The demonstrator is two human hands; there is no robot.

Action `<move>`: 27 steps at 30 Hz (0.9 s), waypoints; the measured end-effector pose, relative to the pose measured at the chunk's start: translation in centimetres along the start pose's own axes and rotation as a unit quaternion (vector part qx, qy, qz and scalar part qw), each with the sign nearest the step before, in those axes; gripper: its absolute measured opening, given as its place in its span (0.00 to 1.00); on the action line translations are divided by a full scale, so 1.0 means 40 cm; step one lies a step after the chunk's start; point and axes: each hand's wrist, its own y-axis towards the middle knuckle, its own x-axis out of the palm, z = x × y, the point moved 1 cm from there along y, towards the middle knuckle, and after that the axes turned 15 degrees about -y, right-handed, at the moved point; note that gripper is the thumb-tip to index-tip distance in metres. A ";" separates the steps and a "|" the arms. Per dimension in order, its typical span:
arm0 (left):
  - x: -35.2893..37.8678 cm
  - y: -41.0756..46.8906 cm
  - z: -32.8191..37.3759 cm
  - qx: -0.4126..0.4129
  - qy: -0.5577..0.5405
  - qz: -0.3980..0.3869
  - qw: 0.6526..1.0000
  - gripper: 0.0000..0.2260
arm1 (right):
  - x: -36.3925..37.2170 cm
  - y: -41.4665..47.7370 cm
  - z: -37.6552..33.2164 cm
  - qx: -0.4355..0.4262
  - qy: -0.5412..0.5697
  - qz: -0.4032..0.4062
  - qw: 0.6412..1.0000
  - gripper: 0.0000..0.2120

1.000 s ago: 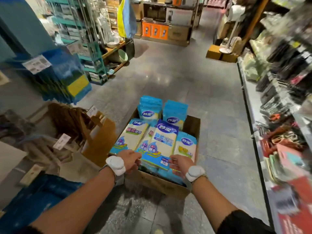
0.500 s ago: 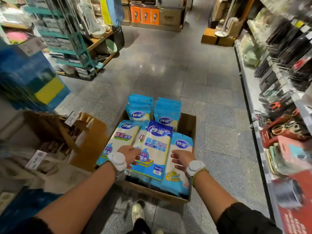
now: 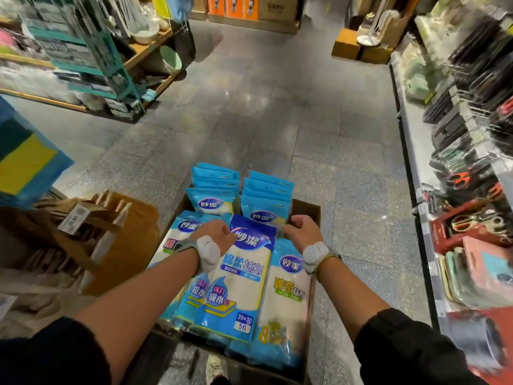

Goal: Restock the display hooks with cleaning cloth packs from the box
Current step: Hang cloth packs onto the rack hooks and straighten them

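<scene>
At the far left a blue and yellow package [image 3: 27, 162] hangs blurred above brown paper bags [image 3: 130, 226] that stand just beside the cardboard box [image 3: 306, 211] on the grey tiled floor [image 3: 263, 120]. The box is full of cleaning cloth packs: two upright blue stacks [image 3: 215, 190] at its far end, and flatter packs leaning towards the viewer. The left hand [image 3: 215, 234], with a white band on its wrist, is at the upper left corner of the centre pack [image 3: 244, 276], fingers curled downwards. The right hand [image 3: 302, 232] curls in the same way at the pack's upper right corner. The fingertips of both are hidden, so I cannot tell whether either actually pinches the pack. Along the right runs a white shelf [image 3: 416, 151] of hanging goods, with orange-handled scissors [image 3: 460, 177] among them.
</scene>
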 end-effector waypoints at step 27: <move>0.245 0.581 0.351 0.085 0.456 -0.051 0.885 0.24 | 0.008 0.567 0.137 -0.162 -0.063 -0.152 0.973 0.51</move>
